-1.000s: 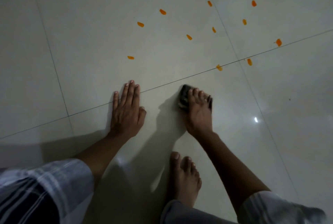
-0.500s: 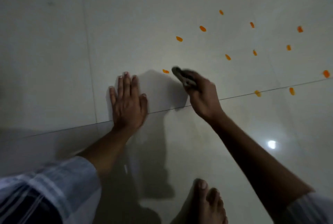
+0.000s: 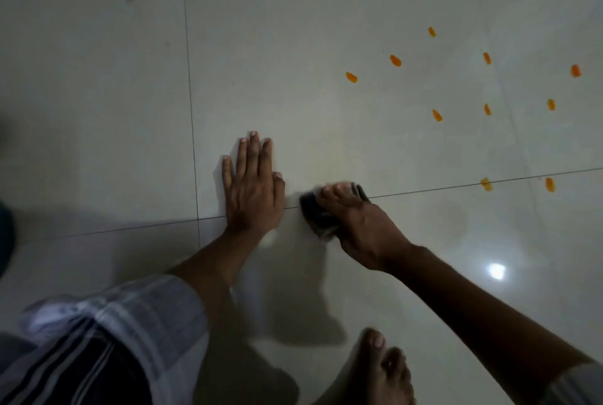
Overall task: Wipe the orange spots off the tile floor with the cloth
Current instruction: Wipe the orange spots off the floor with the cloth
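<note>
The tile floor [image 3: 98, 78] carries scattered orange spots [image 3: 395, 60] at far right. The left hand [image 3: 251, 191] lies flat, fingers straight, holding nothing. Just right of it, the right hand [image 3: 359, 225] presses the dark cloth [image 3: 315, 210] (partly blurred) onto a grout line, fingers curled over it.

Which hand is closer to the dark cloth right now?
Right. The right hand presses on the cloth; the left hand lies flat on the floor beside it, not touching.
</note>
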